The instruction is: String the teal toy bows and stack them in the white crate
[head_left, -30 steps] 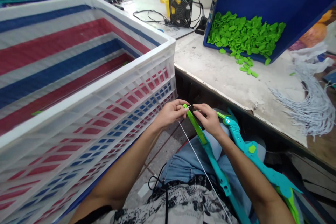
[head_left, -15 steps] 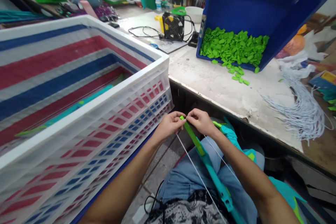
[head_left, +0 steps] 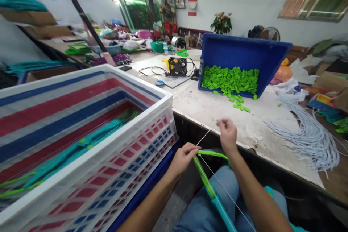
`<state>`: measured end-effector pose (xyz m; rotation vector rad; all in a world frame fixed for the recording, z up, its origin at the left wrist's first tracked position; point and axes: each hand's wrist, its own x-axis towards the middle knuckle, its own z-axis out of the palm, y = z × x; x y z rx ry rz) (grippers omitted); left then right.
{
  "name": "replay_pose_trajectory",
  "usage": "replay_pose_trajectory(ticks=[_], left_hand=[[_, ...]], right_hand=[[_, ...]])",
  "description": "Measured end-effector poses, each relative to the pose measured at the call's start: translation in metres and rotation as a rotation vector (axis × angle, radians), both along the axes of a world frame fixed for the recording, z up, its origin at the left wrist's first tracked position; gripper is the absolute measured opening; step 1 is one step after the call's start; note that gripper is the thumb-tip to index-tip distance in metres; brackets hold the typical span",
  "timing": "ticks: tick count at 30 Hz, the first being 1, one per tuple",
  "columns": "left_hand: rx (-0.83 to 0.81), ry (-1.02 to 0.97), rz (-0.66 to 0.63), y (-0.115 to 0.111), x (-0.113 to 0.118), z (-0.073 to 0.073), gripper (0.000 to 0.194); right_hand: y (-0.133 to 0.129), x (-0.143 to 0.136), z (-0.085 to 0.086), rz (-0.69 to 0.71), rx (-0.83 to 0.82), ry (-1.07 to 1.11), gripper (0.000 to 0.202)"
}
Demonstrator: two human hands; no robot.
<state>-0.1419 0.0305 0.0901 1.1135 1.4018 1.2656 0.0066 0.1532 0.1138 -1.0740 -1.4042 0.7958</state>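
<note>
My left hand (head_left: 182, 157) pinches the lime-green tip of a teal and green plastic toy bow (head_left: 204, 179), whose limb slants down across my lap. A white string (head_left: 203, 137) runs up from those fingers toward my right hand (head_left: 228, 136), raised over the table edge. The right fingers are closed in a pinch, blurred by motion, and appear to hold the string's end. A small knot sits by the bow's tip, and more string stretches down to the lower right. Another green strip (head_left: 213, 153) reaches from the tip toward my right wrist.
At left, a white crate (head_left: 165, 98) lined with striped cloth holds more teal and green bows. A tipped blue bin (head_left: 231, 49) spills green pieces (head_left: 231, 79) onto the table (head_left: 187, 105). White strings (head_left: 312, 141) lie at right. A small black fan (head_left: 177, 66) stands behind.
My hands were together at the bow's tip. The right hand has pulled away up and to the right with the string, while the left keeps the tip. The head view has tilted up.
</note>
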Motion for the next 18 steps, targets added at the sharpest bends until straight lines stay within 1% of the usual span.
replay_pose_trajectory(ticks=[1,2,3,4,6,8,11,13,15,18], left_hand=[[-0.063,-0.117,0.003,0.008,0.000,0.005,0.031],[-0.112,-0.225,0.015,0.015,0.000,0.010,0.034],[-0.143,-0.307,0.037,0.022,-0.001,0.014,0.035],[-0.159,-0.349,0.061,0.027,-0.003,0.018,0.034],[-0.145,-0.303,0.111,0.033,-0.007,0.026,0.029],[-0.094,-0.149,0.130,0.032,-0.012,0.032,0.021],[0.017,0.090,0.157,0.023,-0.012,0.038,0.012],[0.078,0.152,0.201,0.017,-0.006,0.037,0.011],[0.089,0.076,0.251,0.014,0.002,0.033,0.015],[0.006,-0.184,0.278,0.013,0.011,0.027,0.031]], right_hand=[[-0.022,-0.005,0.001,0.115,0.047,-0.046,0.019],[-0.045,-0.011,0.000,0.195,0.110,-0.073,0.017],[-0.066,-0.017,-0.003,0.230,0.173,-0.107,0.016],[-0.084,-0.021,-0.008,0.240,0.220,-0.127,0.015],[-0.104,-0.028,-0.019,0.228,0.258,-0.142,0.014],[-0.110,-0.032,-0.029,0.226,0.237,-0.124,0.013],[-0.107,-0.037,-0.037,0.225,0.213,-0.073,0.014],[-0.106,-0.040,-0.038,0.208,0.216,-0.046,0.013],[-0.106,-0.042,-0.038,0.197,0.220,-0.034,0.014],[-0.102,-0.040,-0.037,0.173,0.223,-0.038,0.015]])
